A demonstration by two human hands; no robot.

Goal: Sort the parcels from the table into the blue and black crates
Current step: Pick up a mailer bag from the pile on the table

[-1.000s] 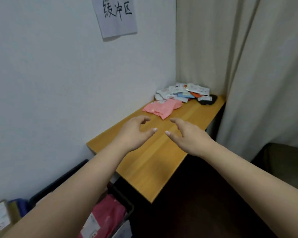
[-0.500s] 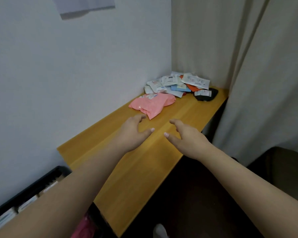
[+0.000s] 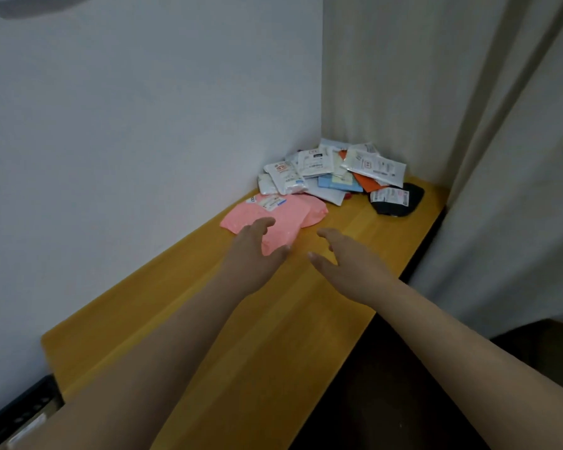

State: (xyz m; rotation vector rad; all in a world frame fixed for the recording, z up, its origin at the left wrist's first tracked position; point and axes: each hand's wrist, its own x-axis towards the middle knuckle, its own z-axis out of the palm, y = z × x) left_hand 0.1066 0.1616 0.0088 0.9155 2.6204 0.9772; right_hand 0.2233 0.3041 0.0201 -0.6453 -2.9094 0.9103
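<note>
A pink parcel (image 3: 285,216) with a white label lies on the wooden table (image 3: 273,319) near the wall. My left hand (image 3: 254,251) hovers over its near end with fingers spread and holds nothing. My right hand (image 3: 342,258) is open just to the right of the pink parcel, apart from it, above the bare wood. Behind them, in the far corner, lies a pile of parcels (image 3: 332,172): several white ones, a blue one, an orange one. A black parcel (image 3: 398,201) with a white label sits at the pile's right.
A white wall runs along the table's left side and a beige curtain (image 3: 501,157) hangs behind and to the right. The corner of a black crate (image 3: 17,414) shows at the bottom left, below the table's near end. Dark floor lies to the right of the table.
Both hands have moved forward along the table to the pink parcel. The view has moved closer and tilted down, so the crates have almost slipped out of sight.
</note>
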